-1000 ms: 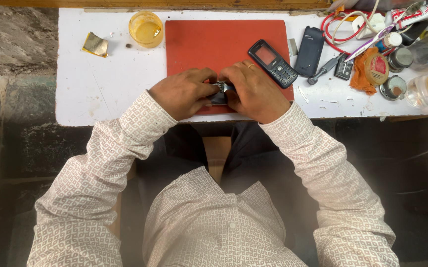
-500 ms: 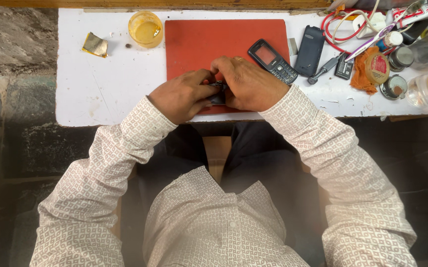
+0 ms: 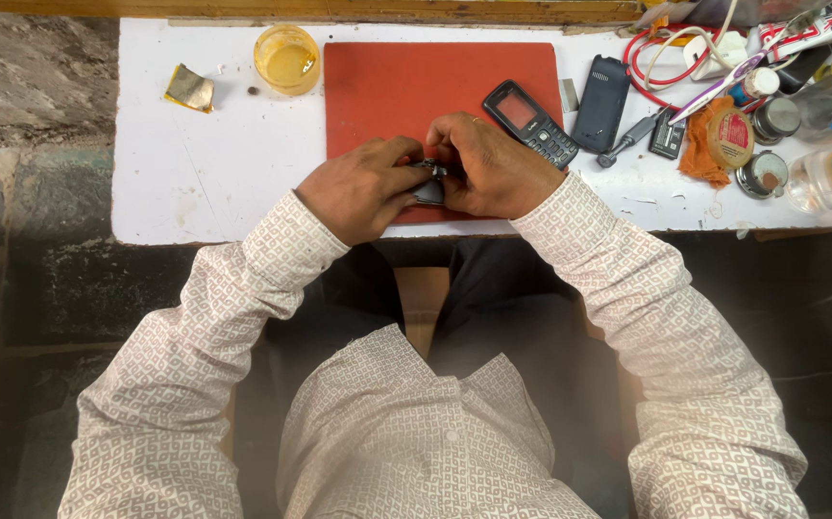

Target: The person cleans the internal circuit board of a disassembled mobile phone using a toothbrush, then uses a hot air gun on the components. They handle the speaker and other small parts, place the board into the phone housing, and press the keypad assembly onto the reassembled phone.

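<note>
L hand [image 3: 358, 187]: closed round the small dark part [image 3: 428, 183], gripping its left side, centre of frame. Fingers curled tight, thumb on top as far as I can see.
R hand [image 3: 493, 171]: also clamped on the same part from the right; fingertips pressing at its top edge. A ring shows on one finger.
Small dark part: held between both hands, just above the lower edge of the red mat [image 3: 435, 82], mid-frame. Mostly hidden by fingers, so I can't tell exactly what it is; looks like a phone piece.
Red mat: upper centre, flat on the white table [image 3: 185, 173]. Hands rest on its near edge.
Keypad phone [image 3: 531, 123]: dark, lying tilted on the mat's right edge, just beside R hand, not touching as far as I see.
Black cover [image 3: 600, 104]: right of the phone, on the table.
Small screwdriver [image 3: 627, 139]: near the cover, upper right.
Yellow cup [image 3: 287, 58]: upper left of the mat, liquid in it.
Foil scrap [image 3: 189, 88]: upper left of frame, well apart from hands.
Clutter, upper right: red cable [image 3: 661, 62], orange cloth [image 3: 699, 144], small tins [image 3: 762, 173].
How I'd do it well (my judgement): keep wrists braced on the mat, part low over it so anything that pops loose lands on red, not the floor. Even pressure both sides, no twisting. Mind R elbow near the phone.
</note>
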Action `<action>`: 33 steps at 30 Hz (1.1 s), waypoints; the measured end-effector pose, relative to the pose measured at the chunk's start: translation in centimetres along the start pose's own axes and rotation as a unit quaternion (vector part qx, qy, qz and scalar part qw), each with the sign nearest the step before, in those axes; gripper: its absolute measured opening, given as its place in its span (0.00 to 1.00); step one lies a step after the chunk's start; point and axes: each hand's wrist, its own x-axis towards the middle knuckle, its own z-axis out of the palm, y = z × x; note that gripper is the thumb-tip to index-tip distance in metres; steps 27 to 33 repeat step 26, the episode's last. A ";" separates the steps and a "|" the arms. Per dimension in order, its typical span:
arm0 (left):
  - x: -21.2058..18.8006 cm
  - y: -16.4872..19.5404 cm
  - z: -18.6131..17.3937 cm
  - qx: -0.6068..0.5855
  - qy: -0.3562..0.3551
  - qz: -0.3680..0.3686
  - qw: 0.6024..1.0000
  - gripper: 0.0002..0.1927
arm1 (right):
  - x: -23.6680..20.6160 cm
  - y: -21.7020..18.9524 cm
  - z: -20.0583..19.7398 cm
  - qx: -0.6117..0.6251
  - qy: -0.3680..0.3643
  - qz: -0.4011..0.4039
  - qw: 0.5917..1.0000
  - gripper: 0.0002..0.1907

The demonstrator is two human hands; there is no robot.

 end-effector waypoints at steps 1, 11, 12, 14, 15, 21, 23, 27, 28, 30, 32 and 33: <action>-0.1 0.1 0.1 0.002 0.001 -0.005 1.000 0.15 | -0.1 0.1 0.1 -0.001 0.007 -0.007 1.000 0.27; -0.2 0.0 0.0 -0.037 0.005 -0.015 0.999 0.17 | -0.2 -1.0 0.1 0.005 0.045 0.002 0.999 0.28; -0.1 0.0 -0.1 -0.035 0.005 -0.013 0.999 0.16 | -0.2 -1.3 0.0 -0.011 0.043 0.003 0.999 0.28; -0.2 0.1 -0.2 -0.031 0.004 -0.012 0.999 0.15 | -0.1 -1.8 -0.2 -0.032 0.038 0.003 0.999 0.30; -0.2 0.1 -0.3 -0.030 -0.001 -0.012 0.999 0.16 | -0.1 -1.9 -0.2 -0.038 0.035 0.002 0.999 0.31; 0.4 0.1 -0.7 -0.023 -0.027 -0.013 0.999 0.17 | 0.2 -1.0 0.1 -0.037 0.040 -0.067 0.996 0.32; 0.5 0.0 -0.9 -0.032 -0.030 -0.006 0.999 0.17 | 0.0 -0.2 0.5 -0.035 0.042 -0.072 0.996 0.30; 0.5 0.0 -0.9 -0.027 -0.033 -0.011 0.999 0.18 | -0.5 1.4 1.2 -0.027 0.031 -0.050 0.998 0.28; 0.5 0.0 -0.9 -0.027 -0.033 -0.011 0.999 0.18 | -0.5 1.4 1.2 -0.027 0.031 -0.050 0.998 0.28; 0.5 0.0 -0.9 -0.027 -0.033 -0.011 0.999 0.18 | -0.5 1.4 1.2 -0.027 0.031 -0.050 0.998 0.28; 0.5 0.0 -0.9 -0.027 -0.033 -0.011 0.999 0.18 | -0.5 1.4 1.2 -0.027 0.031 -0.050 0.998 0.28; 0.5 0.0 -0.9 -0.027 -0.033 -0.011 0.999 0.18 | -0.5 1.4 1.2 -0.027 0.031 -0.050 0.998 0.28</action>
